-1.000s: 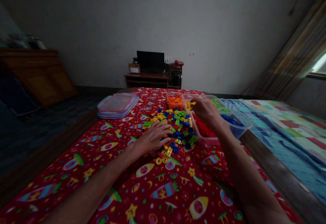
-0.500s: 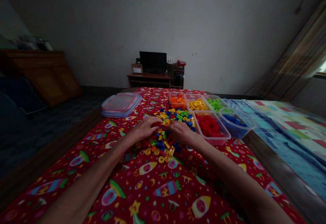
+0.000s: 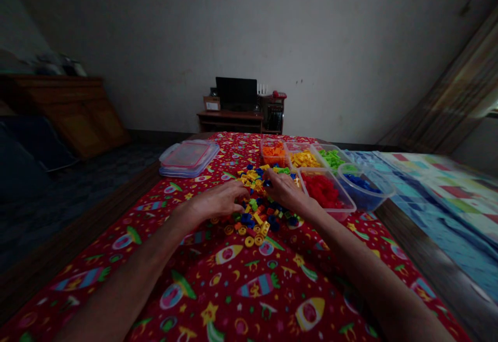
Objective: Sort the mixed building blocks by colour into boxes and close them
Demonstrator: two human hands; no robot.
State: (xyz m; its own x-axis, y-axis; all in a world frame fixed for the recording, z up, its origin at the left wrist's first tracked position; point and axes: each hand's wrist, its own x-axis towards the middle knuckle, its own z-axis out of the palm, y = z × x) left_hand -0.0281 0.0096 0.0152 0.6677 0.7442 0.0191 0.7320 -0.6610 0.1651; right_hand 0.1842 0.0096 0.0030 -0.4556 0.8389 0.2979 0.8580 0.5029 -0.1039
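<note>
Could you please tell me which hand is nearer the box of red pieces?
Right: the right hand is at the mixed toy bricks, just left of the plastic box; the left hand is farther left.

A black monitor (image 3: 236, 93) stands on a dark wooden desk (image 3: 231, 116), a cardboard box (image 3: 212, 104) just to the monitor's left. Behind the monitor rises a plain grey wall (image 3: 163, 41), with small dark marks (image 3: 299, 81) on it to the monitor's right. Well left of the monitor, a brown wooden cabinet (image 3: 75, 116) stands on the dark bluish floor (image 3: 134, 163). Far right of the monitor hangs a long curtain (image 3: 445, 85), a pale window edge (image 3: 494, 106) beside it; the light throughout is dim
</note>
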